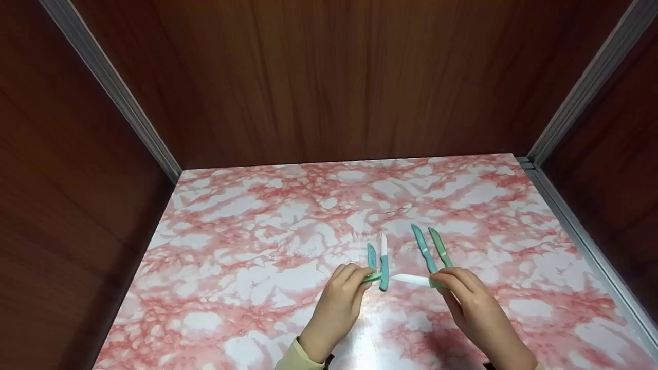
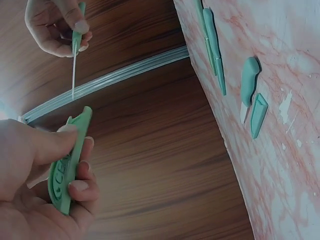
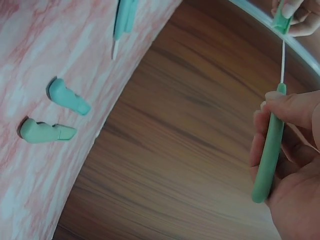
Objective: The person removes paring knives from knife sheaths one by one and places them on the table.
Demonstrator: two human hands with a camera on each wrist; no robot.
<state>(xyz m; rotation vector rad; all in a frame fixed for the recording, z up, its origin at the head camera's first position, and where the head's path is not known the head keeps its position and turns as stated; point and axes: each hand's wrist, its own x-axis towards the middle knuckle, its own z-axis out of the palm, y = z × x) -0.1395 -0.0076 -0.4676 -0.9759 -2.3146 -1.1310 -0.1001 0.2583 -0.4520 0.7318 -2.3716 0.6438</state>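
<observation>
In the head view my left hand [image 1: 336, 295] pinches a green knife sheath [image 2: 70, 162], its open end turned toward the right. My right hand [image 1: 473, 303] grips the green handle of a paring knife [image 3: 271, 145]. The knife's white blade [image 1: 411, 279] points left at the sheath, with a gap between tip and sheath. Beneath and beyond the left hand lie a teal sheath [image 1: 371, 256] and a bare teal knife [image 1: 384, 270], side by side. Past the right hand are a sheathed teal knife [image 1: 423, 246] and a sheathed green knife [image 1: 439, 245].
A table [image 1: 231, 288] with a red and white marbled top bears the knives. Dark wood-grain panels [image 1: 329, 77] enclose it at the back and both sides, with metal strips [image 1: 581, 77] along the corners.
</observation>
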